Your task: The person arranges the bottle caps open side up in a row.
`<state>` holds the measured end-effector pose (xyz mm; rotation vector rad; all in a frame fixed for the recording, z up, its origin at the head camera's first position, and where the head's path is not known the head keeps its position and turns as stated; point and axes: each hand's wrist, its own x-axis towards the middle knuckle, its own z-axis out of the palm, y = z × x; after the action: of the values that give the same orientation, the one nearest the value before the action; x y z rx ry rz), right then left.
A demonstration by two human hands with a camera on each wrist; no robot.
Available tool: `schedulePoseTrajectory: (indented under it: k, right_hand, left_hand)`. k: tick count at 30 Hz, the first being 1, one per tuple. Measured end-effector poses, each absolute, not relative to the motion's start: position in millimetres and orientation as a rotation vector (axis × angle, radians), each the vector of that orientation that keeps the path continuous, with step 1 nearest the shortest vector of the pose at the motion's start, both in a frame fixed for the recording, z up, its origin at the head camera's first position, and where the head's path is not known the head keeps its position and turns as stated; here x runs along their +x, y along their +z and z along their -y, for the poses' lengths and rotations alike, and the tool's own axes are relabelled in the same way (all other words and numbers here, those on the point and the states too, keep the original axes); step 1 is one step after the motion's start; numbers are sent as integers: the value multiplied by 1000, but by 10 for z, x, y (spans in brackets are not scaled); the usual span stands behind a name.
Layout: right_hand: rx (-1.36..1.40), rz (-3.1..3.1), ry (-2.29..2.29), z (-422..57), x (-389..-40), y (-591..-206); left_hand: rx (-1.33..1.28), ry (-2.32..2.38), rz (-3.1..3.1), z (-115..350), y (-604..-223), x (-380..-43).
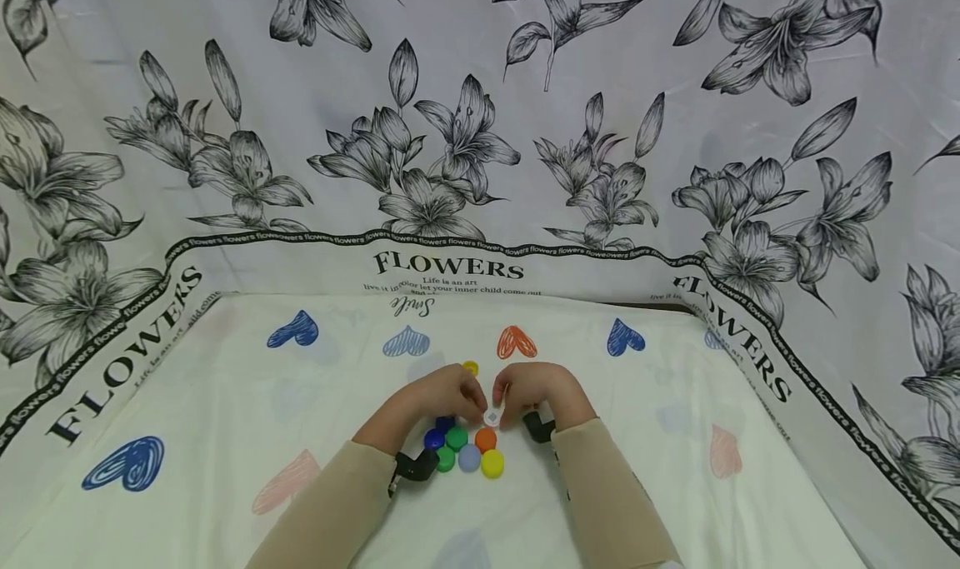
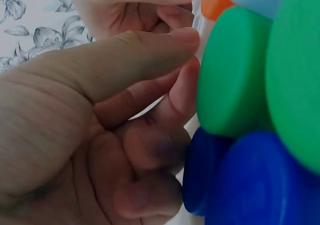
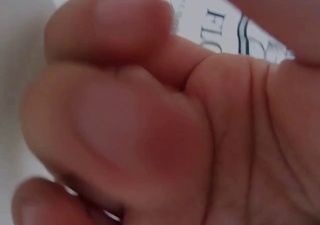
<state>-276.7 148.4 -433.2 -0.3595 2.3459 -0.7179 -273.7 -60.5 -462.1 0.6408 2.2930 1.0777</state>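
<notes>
A small white round cap [image 1: 491, 417] lies on the cloth between the fingertips of both hands. My left hand [image 1: 450, 392] bends in from the left, thumb and forefinger tips close together at the cap's edge. Opposite it, my right hand [image 1: 536, 386] has its fingers curled, tips at the cap's other side. Whether either hand pinches the cap is hidden. Nearer me sit several coloured caps: dark blue [image 1: 434, 439], green [image 1: 457, 438], light blue [image 1: 469, 457], orange [image 1: 486, 439] and yellow [image 1: 492, 464]. Green [image 2: 232, 72] and dark blue caps [image 2: 250, 185] fill the left wrist view's right side.
Another yellow cap [image 1: 470, 368] lies beyond the left hand, partly covered by it. A white cloth [image 1: 637, 486] printed with hearts covers the table. A flower-printed curtain [image 1: 480, 194] stands behind and along both sides. Dark wrist mounts [image 1: 417, 466] sit close to the caps.
</notes>
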Motion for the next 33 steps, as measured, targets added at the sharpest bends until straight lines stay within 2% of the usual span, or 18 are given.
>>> schedulePoseTrajectory:
  k: [13,23,33]
  right_hand:
    - [-364,-2496,-473,-1279,-2640,-4294]
    - [-352,-2431,-590,-1362,-2695,-4288]
    - [-443,-2411,-978,-1473,-2827,-4266]
  left_hand:
    - [680,1024,-2359,538,-4639,-2681]
    - [632,1085,-2378,628,-4624,-2770]
    - [380,1418,-2396,629,-4617,-2815]
